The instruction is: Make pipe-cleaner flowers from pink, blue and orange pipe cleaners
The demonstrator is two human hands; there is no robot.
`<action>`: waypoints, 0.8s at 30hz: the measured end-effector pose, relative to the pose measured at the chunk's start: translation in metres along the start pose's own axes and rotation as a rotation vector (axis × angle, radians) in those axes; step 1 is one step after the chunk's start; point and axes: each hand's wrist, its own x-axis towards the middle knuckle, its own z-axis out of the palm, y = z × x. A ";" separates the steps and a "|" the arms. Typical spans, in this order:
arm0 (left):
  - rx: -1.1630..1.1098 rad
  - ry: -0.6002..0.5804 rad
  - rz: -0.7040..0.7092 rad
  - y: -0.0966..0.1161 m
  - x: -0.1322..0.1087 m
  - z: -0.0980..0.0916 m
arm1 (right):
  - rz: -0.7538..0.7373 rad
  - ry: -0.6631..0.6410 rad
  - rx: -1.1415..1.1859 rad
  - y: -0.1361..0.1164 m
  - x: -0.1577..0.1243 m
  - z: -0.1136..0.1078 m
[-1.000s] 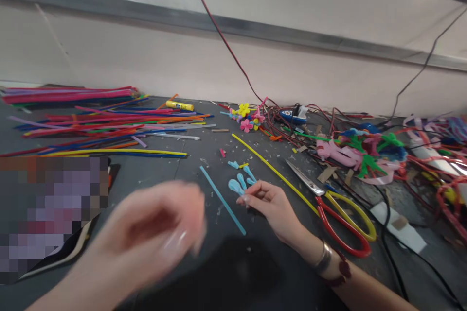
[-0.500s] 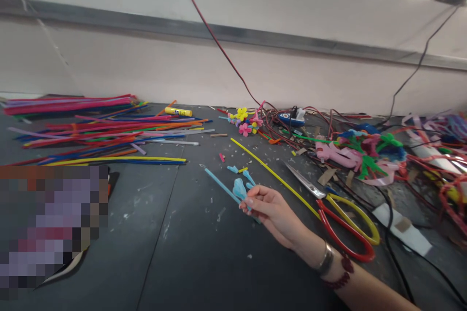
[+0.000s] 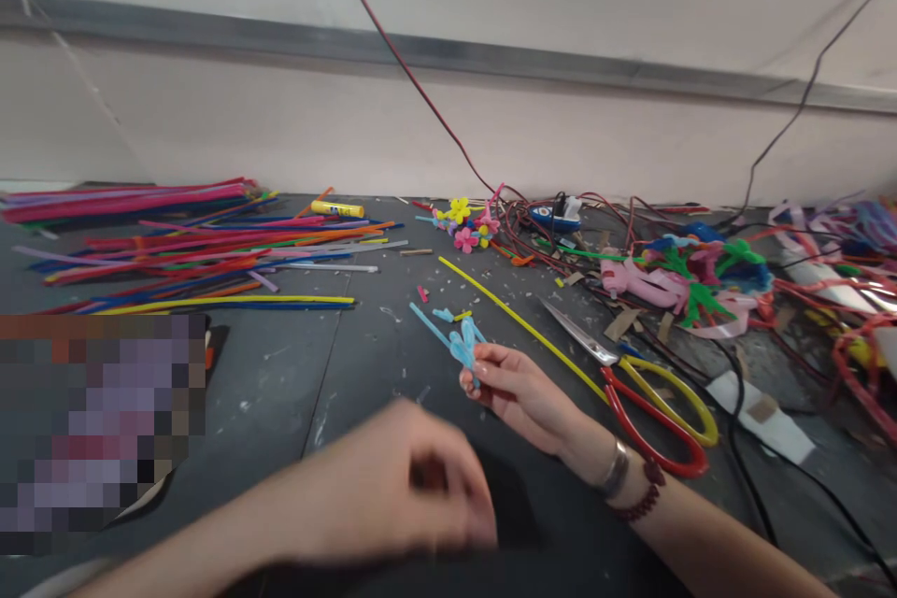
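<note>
Several blue pipe cleaner loops [image 3: 462, 348] are sticking out of the right hand [image 3: 515, 388], which is pinching them closed-fingered above the middle of the dark surface [image 3: 378, 364]. The left hand [image 3: 413, 476] is hovering nearer, too blurred to tell its grip. A yellow pipe cleaner [image 3: 519, 327] and red-handled scissors [image 3: 655, 416] are lying just right; colored pipe cleaners [image 3: 210, 248] are lying far left.

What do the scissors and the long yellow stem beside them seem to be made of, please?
The scissors seem to have steel blades, from their bright grey metallic shine, and moulded plastic handles, smooth and glossy in red and yellow. The yellow stem looks like a pipe cleaner: a matt, slightly fuzzy surface, probably over thin wire, though the fibres are too small to confirm.
</note>
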 end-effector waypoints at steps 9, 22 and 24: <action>-0.245 0.263 0.105 -0.019 0.030 -0.001 | -0.059 0.060 -0.219 0.008 0.000 0.001; -0.477 0.369 0.009 -0.022 0.027 0.000 | -0.113 0.047 -0.554 0.010 0.001 0.007; -0.481 0.364 0.000 -0.023 0.028 0.001 | -0.140 0.024 -0.547 0.011 0.001 0.007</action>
